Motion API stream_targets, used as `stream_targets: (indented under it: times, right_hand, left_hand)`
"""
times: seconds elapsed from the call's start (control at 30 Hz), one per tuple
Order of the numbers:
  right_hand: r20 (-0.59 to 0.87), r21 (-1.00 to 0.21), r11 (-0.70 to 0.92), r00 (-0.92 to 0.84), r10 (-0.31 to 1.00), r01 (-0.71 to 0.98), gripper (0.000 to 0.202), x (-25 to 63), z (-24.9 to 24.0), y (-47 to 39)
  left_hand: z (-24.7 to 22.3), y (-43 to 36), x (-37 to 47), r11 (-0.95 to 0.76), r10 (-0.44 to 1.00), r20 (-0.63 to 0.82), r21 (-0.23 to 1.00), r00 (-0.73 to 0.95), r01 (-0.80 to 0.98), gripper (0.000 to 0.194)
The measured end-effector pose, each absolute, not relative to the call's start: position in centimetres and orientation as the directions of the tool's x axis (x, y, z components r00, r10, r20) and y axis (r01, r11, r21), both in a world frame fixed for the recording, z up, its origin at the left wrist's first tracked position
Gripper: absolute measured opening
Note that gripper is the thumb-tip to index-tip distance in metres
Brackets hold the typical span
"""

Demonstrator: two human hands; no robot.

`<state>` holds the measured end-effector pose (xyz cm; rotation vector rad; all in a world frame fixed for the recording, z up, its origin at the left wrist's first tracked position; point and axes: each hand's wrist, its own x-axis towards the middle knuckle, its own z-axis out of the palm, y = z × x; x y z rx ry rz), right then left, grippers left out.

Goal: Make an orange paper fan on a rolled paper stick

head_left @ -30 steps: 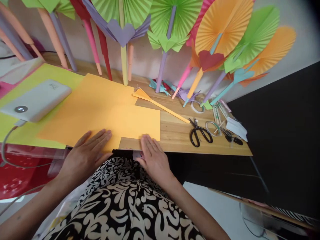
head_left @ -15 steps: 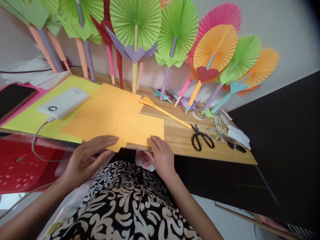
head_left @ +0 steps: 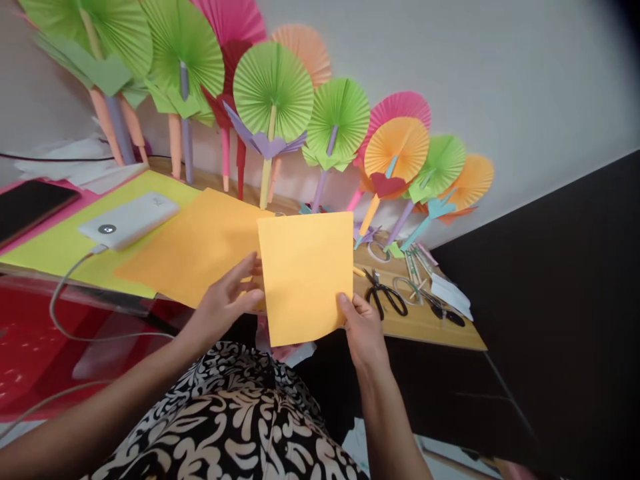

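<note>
A small rectangular sheet of orange paper is raised in front of me, above the table's front edge. My right hand pinches its lower right edge, thumb on the near face and fingers behind. Beside the sheet's left edge is my left hand, fingers apart; its fingertips come close to the paper, and I see no grip on it. A larger orange sheet lies on the table behind my left hand. Black-handled scissors rest to the right, past the raised sheet.
Folded paper fans, one of them green, lean on the wall in a row. A white power bank with a cable sits on yellow-green paper, near a dark phone. Tape rolls and sticks lie at the table's right end.
The small orange sheet has come up off the table into my right hand's pinch. My left hand has moved right and up, to the sheet's left side. The view has shifted.
</note>
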<state>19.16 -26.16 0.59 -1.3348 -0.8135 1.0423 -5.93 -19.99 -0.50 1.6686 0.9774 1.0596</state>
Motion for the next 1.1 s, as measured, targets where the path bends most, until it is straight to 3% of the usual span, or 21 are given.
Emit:
stream_targets:
  times: [0.1,0.23,0.3,0.37,0.43,0.5,0.57,0.67,0.83,1.1]
  right_hand:
    - [-0.104,-0.985,-0.044,0.376,0.921,-0.167,0.039,18.4,-0.4,-26.4]
    - [-0.156,-0.985,-0.122,0.348,0.924,-0.119,0.045,18.6,-2.0,-26.6]
    - [-0.087,-0.989,-0.126,0.404,0.911,0.072,0.050,19.4,-2.1,-26.6]
    - [0.137,-0.922,-0.057,0.461,0.877,0.382,0.053,20.3,-1.3,-26.2]
    - [0.372,-0.757,0.048,0.369,0.852,0.652,0.051,21.0,0.3,-25.5]
    - [0.465,-0.622,0.167,0.190,0.865,0.765,0.047,21.1,2.3,-24.3]
    - [0.480,-0.562,0.253,0.061,0.875,0.788,0.047,20.8,4.1,-22.9]
    - [0.383,-0.654,0.273,-0.002,0.924,0.706,0.037,20.0,5.5,-20.8]
    - [0.288,-0.825,0.177,0.130,0.949,0.536,0.024,19.3,4.8,-19.6]
    - [0.323,-0.806,0.141,0.228,0.918,0.575,0.024,20.4,3.5,-19.5]
  left_hand:
    - [-0.7,-18.6,-3.7,-0.124,0.931,0.098,0.991,0.351,0.054,0.048]
    - [-0.7,-17.1,-2.8,0.058,0.971,-0.051,0.998,0.232,-0.022,0.033]
    - [-0.4,-16.4,-3.1,0.061,0.968,-0.065,0.998,0.244,0.023,0.032]
    - [0.0,-15.9,-3.5,-0.023,0.948,-0.026,0.989,0.316,0.148,0.032]
    - [0.6,-15.7,-3.7,-0.168,0.919,0.043,0.942,0.393,0.289,0.033]
    - [1.1,-15.8,-3.6,-0.289,0.889,0.102,0.881,0.446,0.374,0.034]
    - [1.6,-16.0,-3.3,-0.365,0.861,0.138,0.837,0.489,0.408,0.033]
    - [2.0,-16.1,-2.9,-0.443,0.823,0.190,0.805,0.536,0.396,0.029]
    - [1.7,-15.7,-2.5,-0.417,0.845,0.181,0.812,0.503,0.408,0.029]
    - [-1.1,-14.7,-4.1,-0.315,0.854,0.050,0.842,0.518,0.438,0.027]
